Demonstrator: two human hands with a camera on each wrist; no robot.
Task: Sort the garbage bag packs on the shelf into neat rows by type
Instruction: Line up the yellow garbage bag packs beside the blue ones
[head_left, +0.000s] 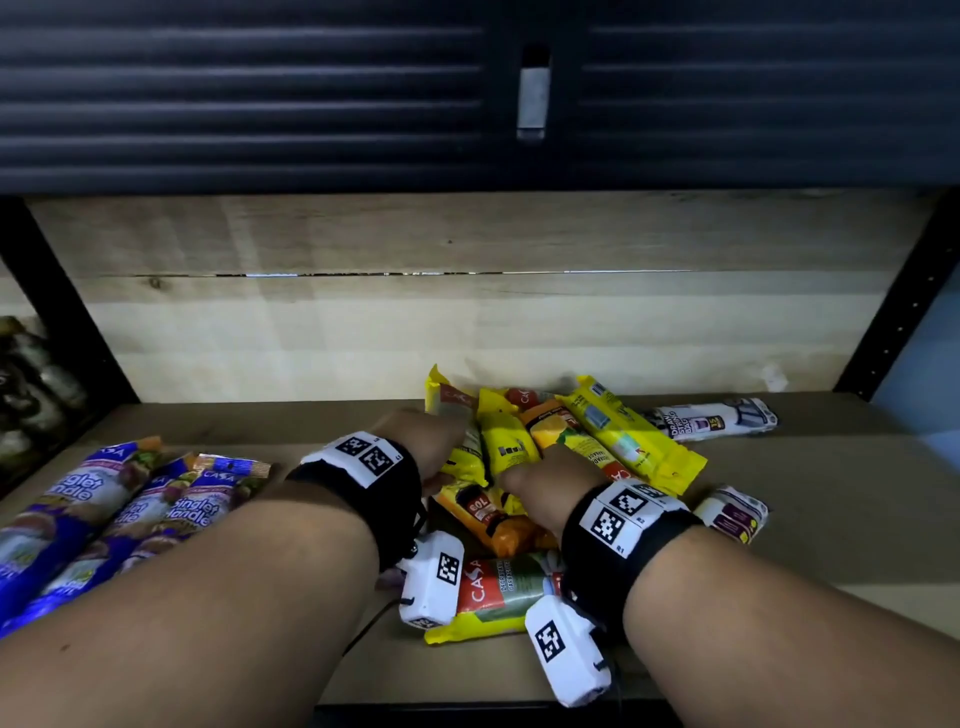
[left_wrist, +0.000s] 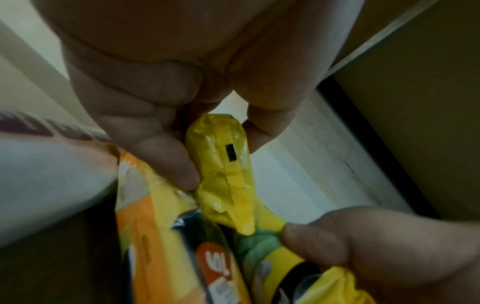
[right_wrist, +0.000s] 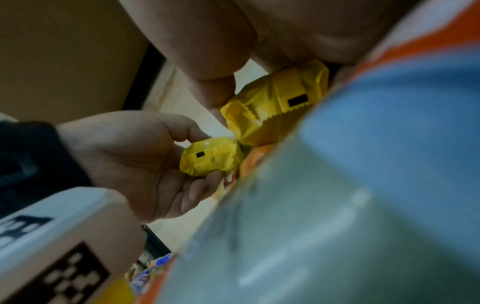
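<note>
Surroundings: blue "Singlet Handle" packs (head_left: 93, 519) laid side by side at the shelf's left; white drawstring-bag roll (head_left: 711, 418) lying right of the heap; second white pack (head_left: 732, 512) just beside the right wrist.
Obstruction: yellow and orange packs (head_left: 545, 452) heaped crosswise mid-shelf, overlapping; a red-and-green CASA pack (head_left: 498, 592) lying under both wrists.
Left hand (head_left: 426, 441): curled round the end of a yellow pack (left_wrist: 223, 164), thumb on one side, fingers (left_wrist: 166, 156) on the other.
Right hand (head_left: 540, 483): pinching the crimped end of another yellow pack (right_wrist: 275, 111); both ends close together.
Edges: wooden back panel (head_left: 467, 312) behind the heap; black upright posts at both sides.
Open room: bare shelf board (head_left: 831, 493) right of the heap, more between the blue row and the heap.
</note>
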